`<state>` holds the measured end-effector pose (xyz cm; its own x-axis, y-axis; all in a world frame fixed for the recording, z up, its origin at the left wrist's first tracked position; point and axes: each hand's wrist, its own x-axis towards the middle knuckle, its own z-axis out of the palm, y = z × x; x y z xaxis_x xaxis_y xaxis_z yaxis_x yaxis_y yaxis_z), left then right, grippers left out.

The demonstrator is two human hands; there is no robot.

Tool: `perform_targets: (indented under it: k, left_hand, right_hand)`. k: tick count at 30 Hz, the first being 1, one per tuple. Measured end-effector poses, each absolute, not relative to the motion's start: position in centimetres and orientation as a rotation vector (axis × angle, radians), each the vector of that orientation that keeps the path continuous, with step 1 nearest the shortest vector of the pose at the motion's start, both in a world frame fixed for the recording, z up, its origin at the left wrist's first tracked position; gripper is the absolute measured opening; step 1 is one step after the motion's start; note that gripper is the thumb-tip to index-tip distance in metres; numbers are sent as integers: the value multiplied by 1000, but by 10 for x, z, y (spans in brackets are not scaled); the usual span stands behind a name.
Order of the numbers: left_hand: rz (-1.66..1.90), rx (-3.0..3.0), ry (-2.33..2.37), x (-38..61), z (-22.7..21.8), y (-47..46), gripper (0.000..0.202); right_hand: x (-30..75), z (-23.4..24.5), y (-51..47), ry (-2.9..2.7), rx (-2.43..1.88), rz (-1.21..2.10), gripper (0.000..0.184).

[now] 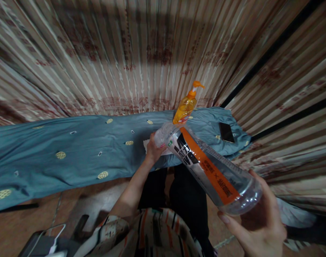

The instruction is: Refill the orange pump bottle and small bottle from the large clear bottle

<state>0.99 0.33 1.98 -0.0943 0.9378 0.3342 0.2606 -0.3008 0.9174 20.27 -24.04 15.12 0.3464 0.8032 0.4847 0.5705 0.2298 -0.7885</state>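
In the head view my right hand (262,217) grips the base of a large clear plastic drink bottle (213,175) with an orange, white and black label. The bottle is tilted, its top end pointing away and to the left, and no liquid shows in it. My left hand (154,149) is closed around a clear, whitish see-through thing (161,136) with a bit of pink at the bottle's top end. Whether it is a separate piece or the bottle's own neck, I cannot tell. Under this hand lies a white scallop-edged sheet (166,152), partly hidden.
Just beyond the bottle's top stands an orange pump bottle (184,109) of yellow liquid. A dark phone (226,132) lies at the right on the blue-green cloth (82,150). Patterned curtains (152,53) hang behind and at the right. A white cable (55,242) is at lower left.
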Motion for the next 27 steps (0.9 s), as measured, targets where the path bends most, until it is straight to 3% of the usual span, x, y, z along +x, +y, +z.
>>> perform_targets:
  k: [27]
  left_hand:
    - [1419, 1569, 1337, 10, 22, 4, 54]
  right_hand:
    - [198, 157, -238, -1315, -1434, 234, 98]
